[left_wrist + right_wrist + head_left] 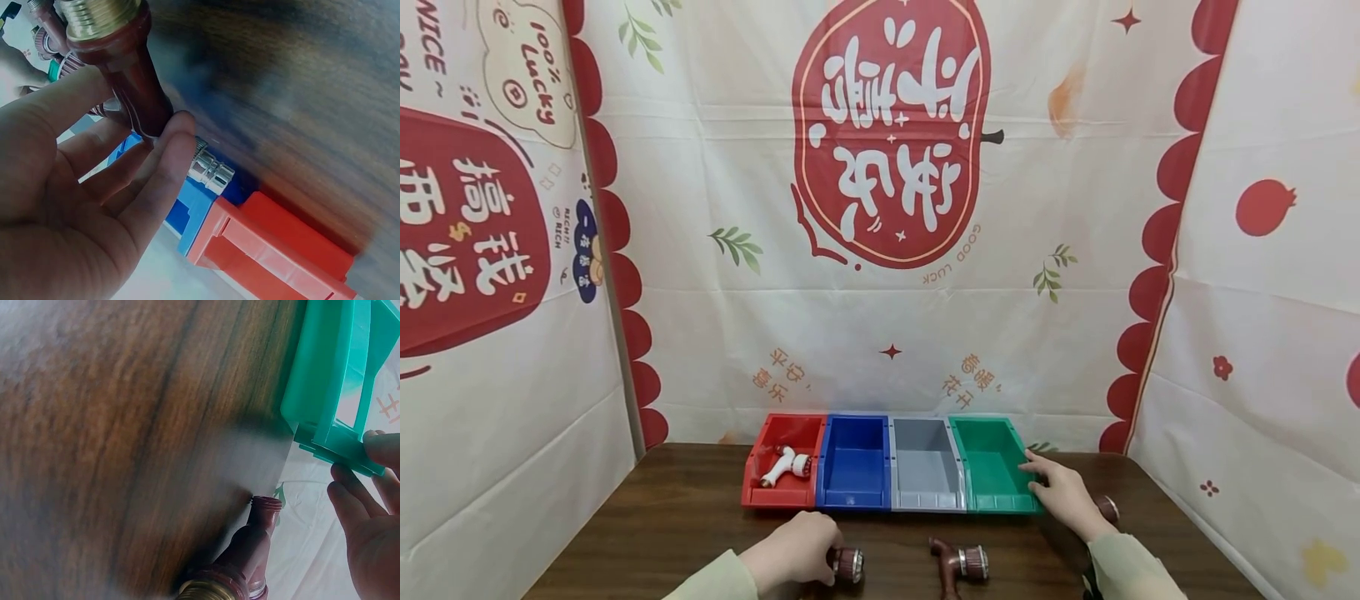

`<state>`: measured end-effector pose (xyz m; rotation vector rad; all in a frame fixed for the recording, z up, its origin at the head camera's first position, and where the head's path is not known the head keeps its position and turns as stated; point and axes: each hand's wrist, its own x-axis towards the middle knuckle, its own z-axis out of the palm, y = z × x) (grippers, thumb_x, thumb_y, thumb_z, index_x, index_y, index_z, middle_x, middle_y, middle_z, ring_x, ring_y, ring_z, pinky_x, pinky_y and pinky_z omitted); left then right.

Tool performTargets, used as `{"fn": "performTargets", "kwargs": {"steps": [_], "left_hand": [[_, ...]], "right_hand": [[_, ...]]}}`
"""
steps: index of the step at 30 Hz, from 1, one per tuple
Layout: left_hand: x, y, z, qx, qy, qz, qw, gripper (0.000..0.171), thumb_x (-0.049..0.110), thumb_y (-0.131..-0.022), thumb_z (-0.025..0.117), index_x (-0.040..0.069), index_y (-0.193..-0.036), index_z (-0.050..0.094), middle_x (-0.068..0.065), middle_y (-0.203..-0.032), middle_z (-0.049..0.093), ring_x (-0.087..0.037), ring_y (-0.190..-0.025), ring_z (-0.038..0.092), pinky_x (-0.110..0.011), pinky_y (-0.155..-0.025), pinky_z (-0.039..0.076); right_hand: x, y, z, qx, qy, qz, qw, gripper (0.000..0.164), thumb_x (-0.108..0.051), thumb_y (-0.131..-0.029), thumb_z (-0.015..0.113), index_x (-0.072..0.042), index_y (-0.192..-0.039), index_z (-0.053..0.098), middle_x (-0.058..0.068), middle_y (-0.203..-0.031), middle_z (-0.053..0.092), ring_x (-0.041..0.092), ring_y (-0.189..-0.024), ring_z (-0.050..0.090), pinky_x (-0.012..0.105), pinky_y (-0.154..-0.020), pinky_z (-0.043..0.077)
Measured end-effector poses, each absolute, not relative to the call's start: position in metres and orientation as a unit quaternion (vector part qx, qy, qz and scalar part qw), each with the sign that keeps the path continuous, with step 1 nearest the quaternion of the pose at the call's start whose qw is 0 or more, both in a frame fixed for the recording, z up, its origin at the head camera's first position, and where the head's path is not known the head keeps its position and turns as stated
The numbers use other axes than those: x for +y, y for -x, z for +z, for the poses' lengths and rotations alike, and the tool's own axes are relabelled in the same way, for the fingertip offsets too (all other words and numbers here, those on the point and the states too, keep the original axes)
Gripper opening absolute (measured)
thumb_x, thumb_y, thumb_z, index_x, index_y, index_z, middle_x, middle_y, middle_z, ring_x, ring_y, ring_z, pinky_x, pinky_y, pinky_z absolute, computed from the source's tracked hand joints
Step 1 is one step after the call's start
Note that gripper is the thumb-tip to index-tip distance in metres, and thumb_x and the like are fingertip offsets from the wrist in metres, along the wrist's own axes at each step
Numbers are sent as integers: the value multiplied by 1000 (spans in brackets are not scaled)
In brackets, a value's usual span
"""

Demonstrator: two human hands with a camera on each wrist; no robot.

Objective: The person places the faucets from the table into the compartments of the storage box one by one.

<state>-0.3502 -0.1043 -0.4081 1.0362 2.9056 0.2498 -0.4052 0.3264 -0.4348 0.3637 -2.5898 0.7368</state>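
My left hand (801, 547) grips a dark brown tap (140, 94) near the front of the table. In the left wrist view its brass threaded end points up and its silver spout shows beyond my fingers. My right hand (1063, 496) pinches the right side rim of the green bin (337, 447), thumb and fingers on either side of it. The bin looks bare inside. A second brown tap (953, 562) lies on the table between my hands. Another brown tap (244, 550) lies beside my right wrist, mostly hidden by it in the head view.
A red bin (778, 497), a blue bin (855, 467) and a grey bin (925, 462) stand in a row left of the green one. One white tap (786, 467) lies in the red bin. Printed cloth (880, 325) hangs behind the dark wooden table (670, 500).
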Motion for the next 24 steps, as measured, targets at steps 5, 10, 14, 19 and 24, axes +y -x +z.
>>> {"fn": "performTargets", "kwargs": {"steps": [5, 10, 14, 19, 24], "left_hand": [[-103, 349, -405, 939, -332, 87, 27, 15, 19, -69, 85, 17, -72, 70, 12, -65, 51, -5, -61, 45, -23, -60, 44], [-102, 348, -402, 938, -333, 88, 35, 14, 18, -70, 84, 16, -74, 71, 13, -65, 53, -5, -62, 45, -23, -61, 44], [-102, 347, -402, 939, -331, 87, 37, 13, 17, -70, 84, 16, -75, 72, 13, -65, 54, -5, -62, 46, -23, -62, 45], [-100, 346, -400, 942, -325, 79, 30, 14, 19, -69, 85, 17, -74, 72, 12, -67, 53, -5, -64, 46, -24, -62, 45], [-99, 345, -399, 942, -326, 76, 31, 15, 19, -69, 85, 17, -74, 71, 13, -67, 52, -5, -63, 45, -23, -62, 45]], "right_hand": [[326, 404, -436, -934, -127, 266, 199, 27, 4, -85, 64, 1, -111, 70, 25, -136, 52, 45, -122, 49, 58, -94, 43], [325, 404, -435, -934, -128, 267, 200, 27, 5, -85, 65, 2, -111, 70, 25, -135, 52, 45, -121, 50, 58, -94, 43], [324, 405, -435, -934, -130, 266, 199, 27, 5, -85, 65, 1, -111, 70, 24, -135, 52, 45, -122, 50, 58, -93, 44], [324, 404, -433, -934, -127, 268, 201, 27, 5, -85, 64, 2, -111, 70, 25, -135, 52, 45, -121, 50, 59, -93, 43], [324, 404, -433, -935, -127, 267, 196, 27, 5, -85, 64, 3, -112, 70, 25, -135, 52, 46, -122, 49, 58, -93, 44]]}}
